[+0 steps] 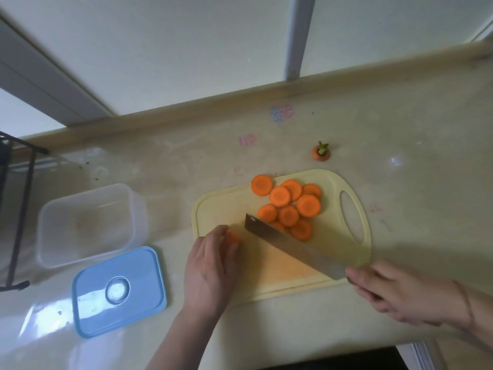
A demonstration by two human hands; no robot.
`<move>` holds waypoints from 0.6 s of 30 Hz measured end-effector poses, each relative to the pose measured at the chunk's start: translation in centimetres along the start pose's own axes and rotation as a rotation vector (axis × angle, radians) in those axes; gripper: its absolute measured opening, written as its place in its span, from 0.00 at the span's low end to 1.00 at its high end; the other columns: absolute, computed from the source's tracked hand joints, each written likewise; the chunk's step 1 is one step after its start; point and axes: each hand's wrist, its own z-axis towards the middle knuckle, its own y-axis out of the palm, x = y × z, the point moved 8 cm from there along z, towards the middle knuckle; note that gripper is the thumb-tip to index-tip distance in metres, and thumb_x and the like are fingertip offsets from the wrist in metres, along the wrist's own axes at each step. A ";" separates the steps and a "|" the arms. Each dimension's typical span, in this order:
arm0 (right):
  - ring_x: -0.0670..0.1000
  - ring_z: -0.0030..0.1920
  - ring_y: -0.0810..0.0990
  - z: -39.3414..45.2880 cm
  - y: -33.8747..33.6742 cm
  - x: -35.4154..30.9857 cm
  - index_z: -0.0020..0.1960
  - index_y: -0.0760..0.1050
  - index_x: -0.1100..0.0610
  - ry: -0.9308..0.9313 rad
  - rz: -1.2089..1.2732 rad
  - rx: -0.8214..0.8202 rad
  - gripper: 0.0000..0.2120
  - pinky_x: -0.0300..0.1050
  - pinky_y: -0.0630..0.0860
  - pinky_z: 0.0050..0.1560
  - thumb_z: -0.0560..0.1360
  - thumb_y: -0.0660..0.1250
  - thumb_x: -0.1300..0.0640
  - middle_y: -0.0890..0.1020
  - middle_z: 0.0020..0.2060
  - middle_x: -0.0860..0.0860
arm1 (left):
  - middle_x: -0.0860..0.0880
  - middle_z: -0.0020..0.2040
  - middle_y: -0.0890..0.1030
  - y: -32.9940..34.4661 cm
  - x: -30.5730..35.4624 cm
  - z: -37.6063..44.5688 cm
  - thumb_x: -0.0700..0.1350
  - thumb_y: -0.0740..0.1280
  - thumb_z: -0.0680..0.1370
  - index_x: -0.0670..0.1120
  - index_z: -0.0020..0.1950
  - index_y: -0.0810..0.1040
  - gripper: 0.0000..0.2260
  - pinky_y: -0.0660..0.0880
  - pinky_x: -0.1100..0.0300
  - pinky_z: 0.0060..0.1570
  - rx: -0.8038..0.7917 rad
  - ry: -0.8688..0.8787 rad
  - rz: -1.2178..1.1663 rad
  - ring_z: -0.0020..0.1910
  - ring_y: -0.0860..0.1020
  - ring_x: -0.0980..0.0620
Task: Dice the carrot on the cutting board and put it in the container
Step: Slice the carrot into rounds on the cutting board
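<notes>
Head view: slicing nearly done, dicing not begun.
Left hand [210,265] pinches a carrot stub [234,237] on the board [280,279], left of the slice pile [289,206]; right hand [394,292] grips the knife [288,247], blade between stub and pile. Next, probably: cut slices into cubes. Box [85,225], left of board, looks empty. Stub blurred, mostly hidden; handle hidden.

Left hand [210,265] lies palm-down, fingers curled toward one o'clock; right hand [394,292] seems clenched, pointing toward ten o'clock.
</notes>
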 end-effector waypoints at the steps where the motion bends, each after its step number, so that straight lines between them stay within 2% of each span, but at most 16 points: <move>1: 0.50 0.25 0.56 0.3 0.0 -0.6 0.37 0.64 0.54 -0.015 0.015 -0.003 0.28 0.41 0.53 0.25 0.70 0.55 0.28 0.61 0.26 0.49 | 0.55 0.48 0.78 0.2 0.3 -0.1 0.51 0.63 0.79 0.50 0.62 0.72 0.13 0.72 0.61 0.45 -0.017 0.028 0.012 0.45 0.76 0.51; 4: 0.49 0.24 0.57 0.6 0.4 -2.3 0.35 0.63 0.54 -0.061 0.023 0.043 0.26 0.40 0.54 0.24 0.72 0.55 0.31 0.62 0.25 0.48 | 0.52 0.49 0.82 1.2 1.9 -0.5 0.51 0.65 0.79 0.51 0.60 0.74 0.11 0.74 0.57 0.45 -0.068 0.140 0.049 0.46 0.77 0.51; 8: 0.43 0.20 0.62 0.1 2.4 -4.1 0.34 0.65 0.55 -0.204 -0.036 0.179 0.23 0.32 0.59 0.22 0.78 0.54 0.39 0.65 0.21 0.46 | 0.51 0.56 0.82 3.3 4.9 -0.9 0.45 0.69 0.80 0.45 0.57 0.81 0.08 0.78 0.53 0.49 -0.108 0.273 -0.016 0.49 0.79 0.47; 11: 0.44 0.22 0.63 -0.4 3.9 -4.7 0.33 0.62 0.55 -0.299 -0.010 0.226 0.22 0.33 0.62 0.25 0.76 0.53 0.39 0.64 0.20 0.45 | 0.47 0.56 0.80 3.8 5.4 -1.1 0.44 0.69 0.80 0.44 0.57 0.83 0.08 0.78 0.54 0.51 -0.074 0.261 -0.024 0.51 0.80 0.46; 15: 0.44 0.23 0.62 -0.8 4.0 -4.1 0.33 0.62 0.56 -0.275 0.040 0.253 0.26 0.34 0.60 0.26 0.73 0.52 0.33 0.64 0.20 0.47 | 0.46 0.54 0.82 3.5 5.5 -1.6 0.39 0.70 0.75 0.42 0.56 0.84 0.10 0.78 0.53 0.48 -0.053 0.313 0.017 0.47 0.80 0.44; 18: 0.45 0.23 0.62 -1.7 4.2 -3.8 0.35 0.63 0.58 -0.257 0.009 0.261 0.29 0.36 0.59 0.28 0.71 0.50 0.31 0.64 0.22 0.49 | 0.46 0.53 0.82 3.4 5.4 -1.5 0.39 0.70 0.75 0.43 0.54 0.84 0.08 0.78 0.53 0.47 -0.039 0.324 0.010 0.46 0.80 0.44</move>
